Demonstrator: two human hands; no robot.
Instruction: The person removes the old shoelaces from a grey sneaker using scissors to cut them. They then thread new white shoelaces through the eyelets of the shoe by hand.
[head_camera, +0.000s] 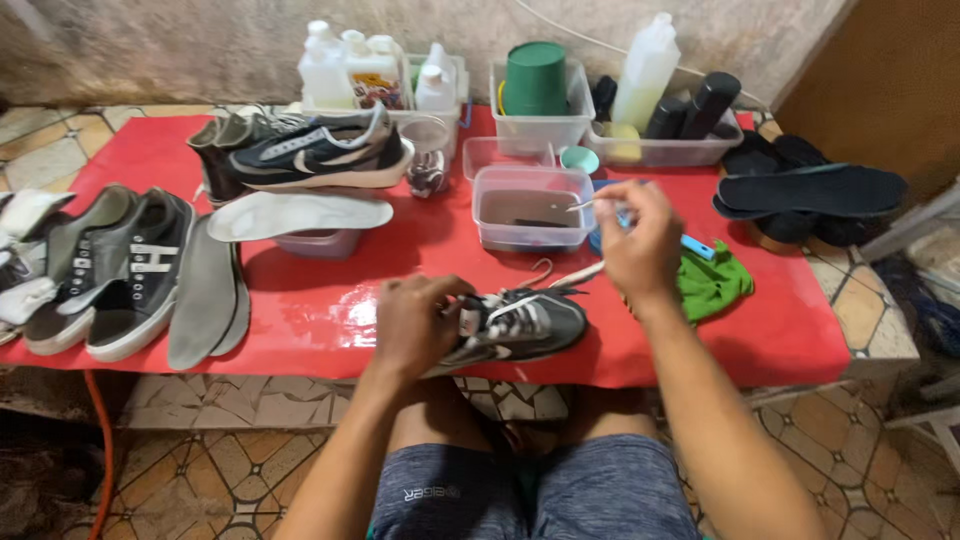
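Sneaker (520, 325) in grey and black with white laces lies on its side at the near edge of the red tabletop (330, 300), toe pointing to your right. Your left hand (415, 322) covers its heel end, the grip closed around the shoe. Your right hand (640, 240) is raised just above and beyond the toe, fingers pinched shut on a thin brush (585, 203) whose tip reaches over a clear tub (530, 207) of dark water. A loose lace end curls up between your two hands.

Just right of your right hand lies a crumpled green cloth (712, 282). Behind the tub stand more clear bins, one holding an upturned green cup (535, 78), another a tall white bottle (645, 70) and black cylinders. At the far left of that row a tray holds several white bottles (345, 65).

On the left half of the tabletop a dark sneaker pair (300, 150) rests above a pale insole (300, 213), and nearer the left edge sit black-and-white canvas shoes (110, 270) beside two grey insoles (208, 295). Off the right end, black insoles (810, 190) are stacked well apart from your hands.
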